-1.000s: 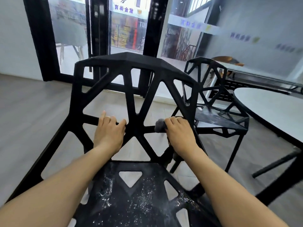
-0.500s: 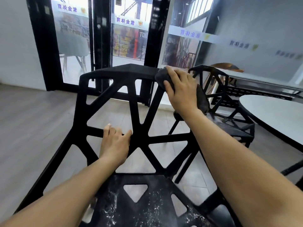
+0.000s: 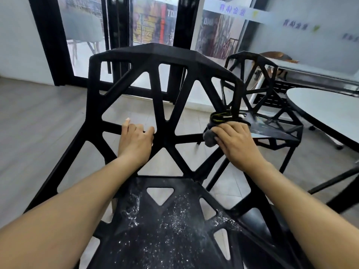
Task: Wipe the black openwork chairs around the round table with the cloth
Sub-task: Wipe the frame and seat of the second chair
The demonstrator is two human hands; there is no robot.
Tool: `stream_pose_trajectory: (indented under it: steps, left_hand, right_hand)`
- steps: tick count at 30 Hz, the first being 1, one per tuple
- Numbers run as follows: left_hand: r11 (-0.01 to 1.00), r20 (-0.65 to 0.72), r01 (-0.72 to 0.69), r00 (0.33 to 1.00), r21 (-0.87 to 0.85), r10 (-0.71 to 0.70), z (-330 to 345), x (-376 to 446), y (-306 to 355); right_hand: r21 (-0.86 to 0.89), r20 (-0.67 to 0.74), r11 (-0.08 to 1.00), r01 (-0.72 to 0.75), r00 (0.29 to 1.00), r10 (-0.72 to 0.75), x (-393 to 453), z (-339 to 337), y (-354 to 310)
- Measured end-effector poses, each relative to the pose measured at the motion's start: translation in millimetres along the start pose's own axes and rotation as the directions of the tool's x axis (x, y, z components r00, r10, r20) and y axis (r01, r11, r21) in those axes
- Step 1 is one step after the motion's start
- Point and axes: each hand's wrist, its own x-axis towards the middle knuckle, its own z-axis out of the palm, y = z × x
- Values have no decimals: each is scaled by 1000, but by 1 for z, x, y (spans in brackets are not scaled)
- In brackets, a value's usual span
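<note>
Two black chairs are showing, and one round table (image 3: 328, 111) off to the right. The near chair (image 3: 155, 59) is standing right in front of the person, its seat speckled with white flecks. The far chair (image 3: 258, 74) is sitting beyond it, just beside the table's edge. One cloth (image 3: 209, 137), grey and bunched up, is in play.

Two hands are reaching onto the near chair's backrest. The left hand (image 3: 135, 141) is gripping the horizontal bar in the middle of the backrest, fingers curling over the top of it. The right hand (image 3: 236, 142) is holding the cloth, fingers wrapping round it and pressing it against the backrest's right side, where the horizontal bar is meeting the outer upright. The cloth is poking out to the left of the knuckles and above them; a dark band with yellow marks is showing at its top, blurred.

Both hands are sitting at the same height, well apart, with the backrest's central strut between them.
</note>
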Motion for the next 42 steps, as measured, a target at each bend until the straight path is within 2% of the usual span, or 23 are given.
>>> stream_pose_trajectory:
  steps: [5, 11, 13, 16, 20, 25, 30, 33, 35, 38, 40, 41, 42]
  left_hand:
    - [1000, 29, -2, 1000, 11, 2, -3, 1, 2]
    - [1000, 52, -10, 999, 9, 10, -6, 1, 2]
    - [1000, 61, -12, 998, 4, 12, -6, 0, -4]
    - [1000, 46, -22, 999, 17, 21, -7, 2, -6]
    - [1000, 44, -17, 999, 12, 16, -7, 0, -3]
    - [999, 4, -11, 1000, -47, 11, -4, -3, 2]
    - [999, 9, -20, 1000, -42, 20, -6, -1, 0]
    - [998, -1, -44, 999, -38, 44, -6, -2, -9]
    - [998, 7, -45, 999, -51, 45, -7, 0, -8]
    - [997, 54, -37, 998, -68, 41, -7, 2, -6]
    - [996, 61, -35, 997, -84, 40, -5, 3, -5]
    - [995, 54, -35, 998, -95, 40, -4, 3, -6]
    - [994, 47, -34, 998, -102, 39, -3, 3, -6]
  right_hand:
    - [23, 80, 998, -52, 996, 50, 9, 6, -27]
    - [172, 179, 962, -212, 967, 181, 55, 50, -102]
    - [158, 183, 976, -151, 976, 122, 55, 46, -98]
    - [108, 235, 991, -76, 971, 48, 44, 30, -55]
    - [31, 247, 990, -138, 961, 127, 33, 19, -31]
    - [-18, 218, 973, -229, 949, 228, 48, 32, -57]
    - [-8, 242, 984, -176, 955, 173, 59, 48, -101]
    - [74, 263, 995, -61, 964, 39, 53, 43, -70]
    - [106, 294, 992, -75, 955, 41, 48, 37, -48]
    - [236, 163, 924, -301, 950, 268, 47, 28, -54]
    - [414, 9, 788, -455, 868, 496, 61, 23, -71]
    - [491, -79, 739, -462, 821, 566, 75, 19, -80]
    - [501, -168, 753, -427, 805, 569, 91, 19, -89]
